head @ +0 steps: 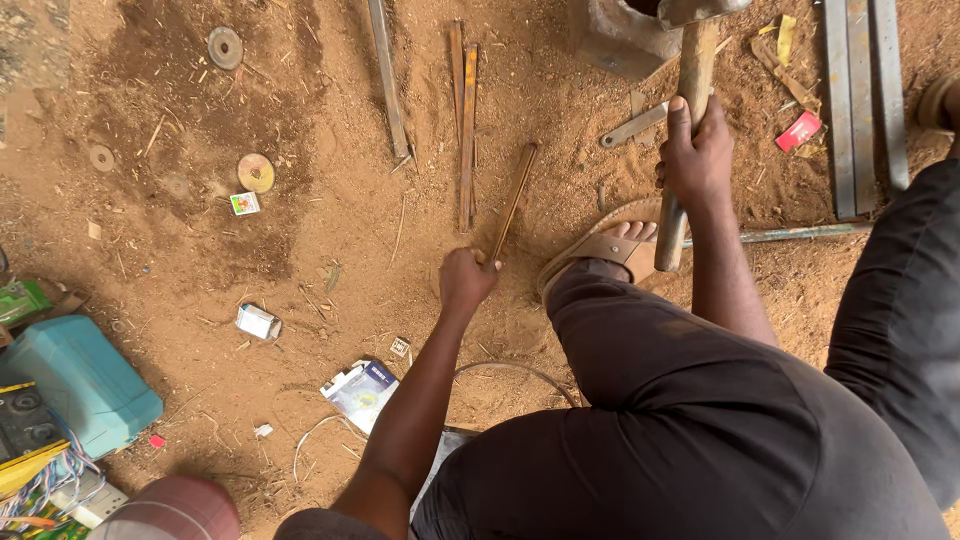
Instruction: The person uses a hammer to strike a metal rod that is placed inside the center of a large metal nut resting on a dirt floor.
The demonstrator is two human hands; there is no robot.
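Step in hand, as judged: positioning a workpiece for a hammer blow. L hand (466,280) is clenched around the lower end of a thin rusty metal strip (512,203), which slants up and away over the dirt floor (330,190). R hand (695,155) is closed around the wooden handle of a hammer (688,130); the hammer head sits at the top edge of view, just beside a grey metal block (615,35), prob. an anvil.

Positions rel. to the strip:
- Two more rusty strips (464,110) lie just L of it, on the ground, roughly parallel.
- A sandalled foot (610,245) rests just R of its lower end.
- A long grey bar (388,80) lies further L.
- Flat steel bars (860,100) lie well to the R, beyond the hammer.
- Worn cutting discs (255,172) lie well to the L.
- A blue plastic case (85,380) sits far L and below.

Next move, as judged: calls for seating the strip on the block with a steady L grip and keeping L fingers clear of the strike line. Contact betw. strip tip and ground: cannot tell.
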